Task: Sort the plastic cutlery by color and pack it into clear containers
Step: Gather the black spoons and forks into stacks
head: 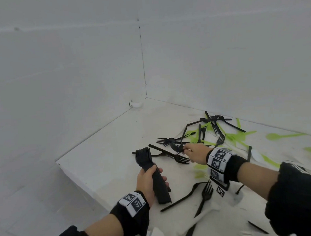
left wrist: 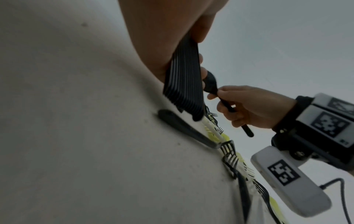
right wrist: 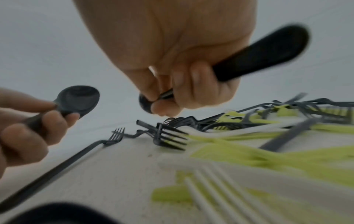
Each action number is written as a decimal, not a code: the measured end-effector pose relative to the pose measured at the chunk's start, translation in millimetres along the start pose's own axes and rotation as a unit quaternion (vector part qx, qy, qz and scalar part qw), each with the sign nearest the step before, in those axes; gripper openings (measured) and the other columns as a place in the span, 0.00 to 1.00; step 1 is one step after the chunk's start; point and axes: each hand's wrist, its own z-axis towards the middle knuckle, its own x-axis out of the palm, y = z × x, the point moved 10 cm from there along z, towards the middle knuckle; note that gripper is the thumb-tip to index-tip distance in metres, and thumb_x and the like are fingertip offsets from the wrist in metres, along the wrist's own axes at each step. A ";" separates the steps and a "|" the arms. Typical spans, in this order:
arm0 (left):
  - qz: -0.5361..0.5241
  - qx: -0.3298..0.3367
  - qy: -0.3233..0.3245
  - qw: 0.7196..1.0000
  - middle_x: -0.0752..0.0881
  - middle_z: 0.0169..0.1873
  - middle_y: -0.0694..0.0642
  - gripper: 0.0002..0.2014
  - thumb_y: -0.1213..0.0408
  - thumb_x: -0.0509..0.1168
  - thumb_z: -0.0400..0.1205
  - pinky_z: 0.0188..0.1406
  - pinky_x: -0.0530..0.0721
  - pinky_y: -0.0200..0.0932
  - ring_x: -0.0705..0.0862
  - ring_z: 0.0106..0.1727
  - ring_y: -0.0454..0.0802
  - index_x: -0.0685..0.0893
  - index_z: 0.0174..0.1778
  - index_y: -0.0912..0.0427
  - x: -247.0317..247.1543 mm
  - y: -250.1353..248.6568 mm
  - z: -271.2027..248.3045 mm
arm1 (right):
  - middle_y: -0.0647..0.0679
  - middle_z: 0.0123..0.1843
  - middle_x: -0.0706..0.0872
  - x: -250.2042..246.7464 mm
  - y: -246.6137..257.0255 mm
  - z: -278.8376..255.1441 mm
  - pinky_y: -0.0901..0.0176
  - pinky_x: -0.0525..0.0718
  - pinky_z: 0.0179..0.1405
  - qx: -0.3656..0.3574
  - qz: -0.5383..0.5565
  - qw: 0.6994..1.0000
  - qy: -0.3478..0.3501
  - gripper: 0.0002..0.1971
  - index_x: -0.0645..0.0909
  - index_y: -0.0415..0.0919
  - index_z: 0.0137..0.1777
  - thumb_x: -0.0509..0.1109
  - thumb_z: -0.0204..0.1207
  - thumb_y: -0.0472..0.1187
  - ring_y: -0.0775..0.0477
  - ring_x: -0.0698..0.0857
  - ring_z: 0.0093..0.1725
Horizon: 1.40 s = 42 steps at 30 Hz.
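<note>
Left wrist view, stacked black spoons' [left wrist: 184, 84] layered handle edges

Head looks down; wrist views close, low.

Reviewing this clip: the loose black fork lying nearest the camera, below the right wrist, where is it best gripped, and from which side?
Probably by the handle of the black fork, pinched from above across its narrow sides. It lies flat on the white table, tines away from the camera, and the handle's lower stretch looks clear of its neighbours.
</note>
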 end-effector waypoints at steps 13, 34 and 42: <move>0.054 0.017 0.108 0.993 0.84 0.56 0.68 0.13 0.70 0.56 0.86 0.44 0.83 0.52 0.83 0.45 0.56 0.76 0.66 0.63 85.6 14.5 3.8 | 0.46 0.51 0.83 -15.8 3.8 -36.1 0.80 0.74 0.30 0.001 0.202 0.970 -0.135 0.14 0.78 0.39 0.65 0.61 0.80 0.35 0.52 0.79 0.44; 0.055 -0.053 0.112 0.991 0.81 0.33 0.62 0.04 0.75 0.63 0.81 0.23 0.83 0.45 0.80 0.26 0.55 0.75 0.49 0.68 120.5 31.3 60.1 | 0.38 0.77 0.69 -107.6 -136.2 110.2 0.55 0.66 0.76 0.120 -0.113 0.986 -0.025 0.21 0.66 0.36 0.77 0.55 0.84 0.36 0.40 0.70 0.76; 0.069 -0.064 0.120 0.988 0.81 0.30 0.59 0.06 0.75 0.65 0.79 0.23 0.82 0.44 0.80 0.23 0.53 0.74 0.46 0.67 130.8 39.6 64.2 | 0.38 0.76 0.72 -105.6 -165.4 182.8 0.58 0.71 0.71 0.095 -0.125 0.987 -0.045 0.26 0.64 0.44 0.79 0.62 0.82 0.46 0.40 0.75 0.73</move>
